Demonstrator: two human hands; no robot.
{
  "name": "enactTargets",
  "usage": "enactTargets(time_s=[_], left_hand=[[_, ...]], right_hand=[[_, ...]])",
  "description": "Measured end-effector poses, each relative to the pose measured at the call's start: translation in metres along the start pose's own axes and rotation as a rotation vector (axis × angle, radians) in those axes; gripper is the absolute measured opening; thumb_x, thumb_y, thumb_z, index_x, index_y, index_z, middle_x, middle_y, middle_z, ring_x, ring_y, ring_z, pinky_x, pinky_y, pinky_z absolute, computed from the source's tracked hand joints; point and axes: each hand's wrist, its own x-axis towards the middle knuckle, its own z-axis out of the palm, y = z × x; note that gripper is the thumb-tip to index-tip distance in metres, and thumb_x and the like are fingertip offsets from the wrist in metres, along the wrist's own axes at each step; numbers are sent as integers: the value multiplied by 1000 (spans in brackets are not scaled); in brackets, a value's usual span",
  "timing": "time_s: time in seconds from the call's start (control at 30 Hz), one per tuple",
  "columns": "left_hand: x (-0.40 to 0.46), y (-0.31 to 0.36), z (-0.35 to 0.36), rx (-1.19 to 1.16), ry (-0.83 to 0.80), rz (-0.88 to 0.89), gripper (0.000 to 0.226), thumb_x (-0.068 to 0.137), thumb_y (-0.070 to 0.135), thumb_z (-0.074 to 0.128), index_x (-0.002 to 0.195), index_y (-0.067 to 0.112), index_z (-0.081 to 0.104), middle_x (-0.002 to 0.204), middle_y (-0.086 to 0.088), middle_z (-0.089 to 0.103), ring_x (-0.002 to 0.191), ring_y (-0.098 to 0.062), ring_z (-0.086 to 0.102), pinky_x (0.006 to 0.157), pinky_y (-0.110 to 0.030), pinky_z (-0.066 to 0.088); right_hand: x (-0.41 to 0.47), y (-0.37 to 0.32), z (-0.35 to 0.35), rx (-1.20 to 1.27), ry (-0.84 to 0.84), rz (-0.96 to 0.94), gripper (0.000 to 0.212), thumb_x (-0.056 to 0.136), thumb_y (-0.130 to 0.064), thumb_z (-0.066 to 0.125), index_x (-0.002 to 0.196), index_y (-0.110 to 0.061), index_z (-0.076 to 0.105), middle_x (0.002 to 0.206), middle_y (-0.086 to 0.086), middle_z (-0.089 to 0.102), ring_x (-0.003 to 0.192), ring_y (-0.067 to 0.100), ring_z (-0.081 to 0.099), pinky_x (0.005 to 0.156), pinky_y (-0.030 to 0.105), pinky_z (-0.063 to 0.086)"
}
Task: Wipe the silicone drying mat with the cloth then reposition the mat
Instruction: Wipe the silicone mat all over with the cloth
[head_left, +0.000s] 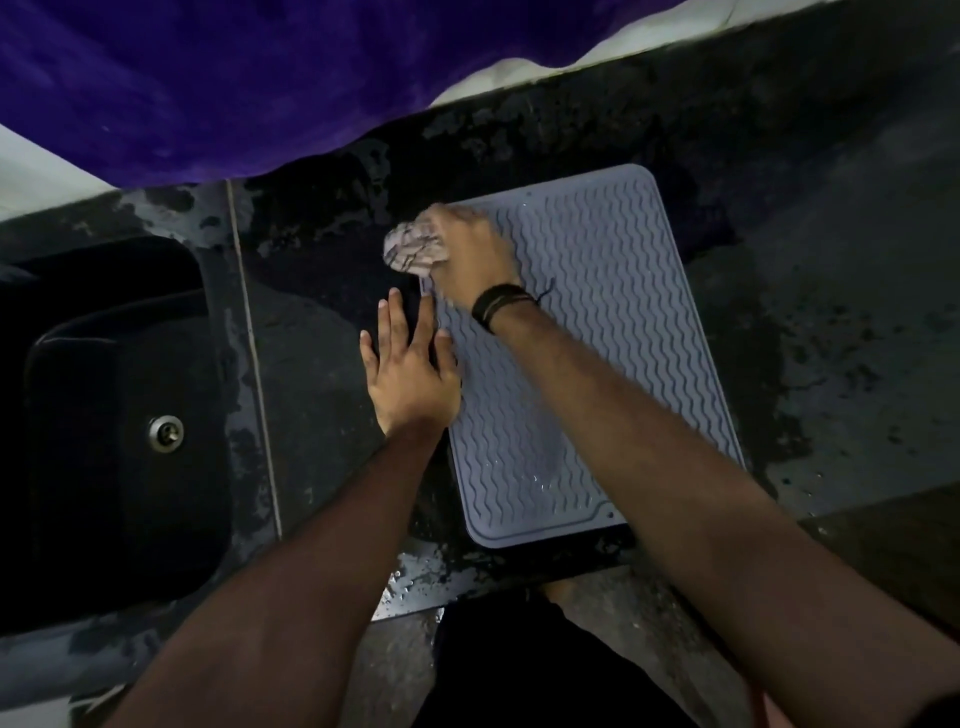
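Note:
A grey silicone drying mat (597, 332) with wavy ridges lies flat on the dark wet counter, its long side running away from me. My right hand (470, 249) presses a bunched pale patterned cloth (413, 249) onto the mat's far left corner; the hand is blurred. My left hand (408, 371) rests flat with fingers spread, palm down, across the mat's left edge and the counter beside it. Water drops sit on the mat's near part.
A dark sink basin (119, 405) with a metal drain (166, 431) is set into the counter (841, 291) at the left. A purple fabric (218, 88) hangs over the far edge. The counter's front edge (415, 603) is wet, close to my body.

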Motion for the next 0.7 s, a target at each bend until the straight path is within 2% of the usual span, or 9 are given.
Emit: enactTargets(time_s=[0.13,0.27,0.37,0.47,0.57,0.7], left_hand=[[1,-1,1,-20,-3,1,53,108,44,26,160,35,24,171,-1,9,157,-17,2,127,-47,0],[0,-1,1,-21,-3,-3,53,109,43,27,161,35,21,171,-2,8,157,-18,2,127,-46,-1],[0,0,0,-17,-3,2,54,109,43,27,161,35,20,171,-3,8,157,-19,2,127,-47,-1],[0,1,0,-24,-3,3,54,109,43,27,161,35,19,171,-3,7,157,-19,2,127,-48,0],[0,1,-1,-25,-11,4,54,108,44,27,161,35,20,171,-2,7,157,-18,1,127,-48,0],[0,2,-2,-15,-4,-1,53,108,42,29,161,32,25,170,-3,10,157,-18,2,127,-47,2]], right_hand=[[3,70,-42,-116,99,127,21,89,-20,57,108,-14,60,105,7,68,95,25,65,80,35,55],[-6,153,-90,-245,207,335,21,89,-18,58,107,-8,60,109,16,66,101,32,62,82,36,51],[-7,171,-104,-198,246,472,28,88,-11,61,116,-5,59,119,17,64,109,31,59,87,39,54],[1,142,-94,-177,275,495,27,88,-12,60,114,-8,60,117,14,65,108,29,59,85,36,53],[7,74,-64,-88,260,355,19,88,-15,60,107,-13,61,106,9,68,98,24,63,78,30,50],[-1,-6,-8,23,41,71,31,80,-12,69,110,-16,61,108,4,66,102,21,60,84,33,53]])
